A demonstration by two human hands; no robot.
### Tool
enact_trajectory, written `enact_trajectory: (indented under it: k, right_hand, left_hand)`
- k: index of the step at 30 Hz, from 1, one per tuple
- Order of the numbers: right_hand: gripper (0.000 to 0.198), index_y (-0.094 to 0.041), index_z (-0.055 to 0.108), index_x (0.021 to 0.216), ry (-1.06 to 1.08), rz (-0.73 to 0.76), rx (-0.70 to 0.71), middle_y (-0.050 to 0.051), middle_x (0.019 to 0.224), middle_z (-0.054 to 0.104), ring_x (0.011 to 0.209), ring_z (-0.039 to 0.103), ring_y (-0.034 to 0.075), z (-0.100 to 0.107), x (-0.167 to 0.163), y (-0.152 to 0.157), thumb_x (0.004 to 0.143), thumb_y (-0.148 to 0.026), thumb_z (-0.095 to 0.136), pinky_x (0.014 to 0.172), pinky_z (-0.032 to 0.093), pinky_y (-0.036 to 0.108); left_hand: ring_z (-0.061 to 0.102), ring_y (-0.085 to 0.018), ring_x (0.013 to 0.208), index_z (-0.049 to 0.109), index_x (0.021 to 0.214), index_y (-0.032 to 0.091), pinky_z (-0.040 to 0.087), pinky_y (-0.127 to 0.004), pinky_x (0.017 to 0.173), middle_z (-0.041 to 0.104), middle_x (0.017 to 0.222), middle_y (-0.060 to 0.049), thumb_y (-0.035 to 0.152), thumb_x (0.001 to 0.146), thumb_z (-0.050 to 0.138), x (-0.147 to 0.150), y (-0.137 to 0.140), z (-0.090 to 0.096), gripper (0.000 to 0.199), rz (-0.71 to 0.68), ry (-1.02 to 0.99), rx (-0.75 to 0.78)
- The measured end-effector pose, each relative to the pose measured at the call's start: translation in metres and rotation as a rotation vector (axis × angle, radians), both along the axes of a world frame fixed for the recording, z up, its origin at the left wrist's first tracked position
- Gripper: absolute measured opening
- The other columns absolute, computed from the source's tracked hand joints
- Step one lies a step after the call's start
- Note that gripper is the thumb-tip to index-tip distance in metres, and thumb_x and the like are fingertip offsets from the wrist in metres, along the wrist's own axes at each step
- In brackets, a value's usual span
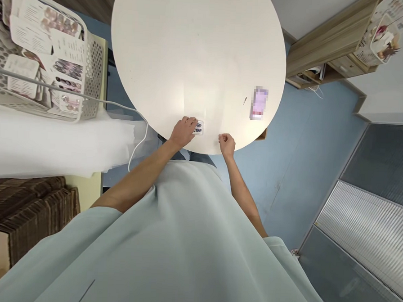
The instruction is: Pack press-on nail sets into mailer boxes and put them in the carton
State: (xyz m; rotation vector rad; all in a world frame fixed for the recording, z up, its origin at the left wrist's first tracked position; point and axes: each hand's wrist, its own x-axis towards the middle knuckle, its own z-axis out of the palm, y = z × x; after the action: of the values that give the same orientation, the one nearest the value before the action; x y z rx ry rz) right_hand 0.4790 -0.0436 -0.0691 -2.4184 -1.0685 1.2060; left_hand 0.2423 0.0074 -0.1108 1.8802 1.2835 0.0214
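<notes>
A small clear case holding dark pieces that look like press-on nails in rows lies on the round white table near its front edge. My left hand grips the case from its left side, its fingertips over the left part of it. To the right, apart from the case, my right hand is held just over the table edge with thumb and fingertips pinched together. Whatever may be between those fingertips is too small to make out.
A blurred-out purple item and a small dark object lie at the table's right. A white basket full of carded packs stands left, a white cable crossing it. Brown cardboard stacks sit below; a wooden cabinet stands right.
</notes>
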Motion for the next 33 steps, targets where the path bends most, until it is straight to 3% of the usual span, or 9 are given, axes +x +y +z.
enact_trajectory:
  k: [7,10,14,16,19,22,27,33]
  right_hand:
    - [0.020,-0.025,0.069,0.108,0.005,0.289,0.083,0.007,0.117,0.081,0.102,0.076,0.023,0.020,-0.037,0.000,0.113,-0.041,0.058,0.096,0.060,0.036]
    - [0.021,-0.026,0.069,0.109,0.031,0.407,0.085,0.006,0.120,0.080,0.103,0.075,0.022,0.017,-0.057,0.006,0.115,-0.040,0.055,0.096,0.060,0.036]
    - [0.021,-0.026,0.071,0.108,0.027,0.551,0.047,0.006,0.114,0.080,0.099,0.074,0.024,0.003,-0.080,0.017,0.115,-0.037,0.054,0.093,0.059,0.037]
    - [0.021,-0.025,0.072,0.106,0.019,0.614,0.030,0.007,0.112,0.081,0.097,0.073,0.025,-0.007,-0.088,0.021,0.115,-0.034,0.055,0.093,0.059,0.038]
    - [0.023,-0.025,0.073,0.103,0.018,0.677,0.015,0.008,0.111,0.081,0.098,0.073,0.026,-0.019,-0.097,0.025,0.115,-0.032,0.054,0.093,0.059,0.039]
    - [0.026,-0.025,0.074,0.105,0.018,0.709,-0.007,0.009,0.114,0.081,0.101,0.073,0.027,-0.026,-0.101,0.027,0.116,-0.031,0.052,0.094,0.059,0.040]
    - [0.023,-0.023,0.076,0.109,0.044,0.717,-0.007,0.010,0.119,0.082,0.105,0.073,0.028,-0.028,-0.098,0.026,0.115,-0.035,0.057,0.095,0.059,0.041]
    - [0.019,-0.024,0.075,0.110,0.054,0.488,0.030,0.009,0.119,0.081,0.108,0.074,0.027,-0.031,-0.061,0.023,0.113,-0.038,0.063,0.101,0.059,0.041]
  left_hand:
    - [0.043,-0.046,0.164,0.053,0.168,0.014,0.041,-0.060,0.131,0.049,0.180,-0.022,0.022,0.097,0.067,-0.002,-0.003,0.006,0.072,0.056,-0.027,-0.013]
    - [0.053,-0.040,0.158,0.055,0.166,0.018,0.046,-0.052,0.129,0.054,0.177,-0.019,0.034,0.105,0.063,-0.006,-0.008,0.012,0.063,0.243,-0.024,-0.054]
    - [0.075,-0.030,0.128,0.069,0.147,0.020,0.056,-0.040,0.114,0.076,0.151,-0.015,0.041,0.117,0.042,-0.013,-0.013,0.021,0.045,0.582,0.008,-0.181]
    - [0.078,-0.029,0.123,0.075,0.133,0.022,0.056,-0.038,0.110,0.081,0.141,-0.012,0.047,0.118,0.041,-0.013,-0.013,0.024,0.044,0.654,0.004,-0.214]
    - [0.079,-0.029,0.120,0.077,0.122,0.023,0.056,-0.038,0.110,0.085,0.133,-0.008,0.053,0.113,0.056,-0.011,-0.010,0.024,0.037,0.680,0.008,-0.253]
    - [0.079,-0.028,0.121,0.079,0.117,0.024,0.056,-0.038,0.110,0.087,0.129,-0.008,0.044,0.106,0.068,-0.006,-0.006,0.019,0.025,0.689,0.034,-0.284]
    - [0.079,-0.030,0.122,0.079,0.111,0.024,0.057,-0.041,0.110,0.086,0.126,-0.010,0.032,0.104,0.064,-0.003,-0.003,0.007,0.019,0.711,0.097,-0.306]
    - [0.077,-0.032,0.119,0.077,0.110,0.025,0.060,-0.044,0.107,0.085,0.124,-0.011,0.032,0.104,0.063,-0.002,-0.005,-0.001,0.017,0.738,0.120,-0.335]
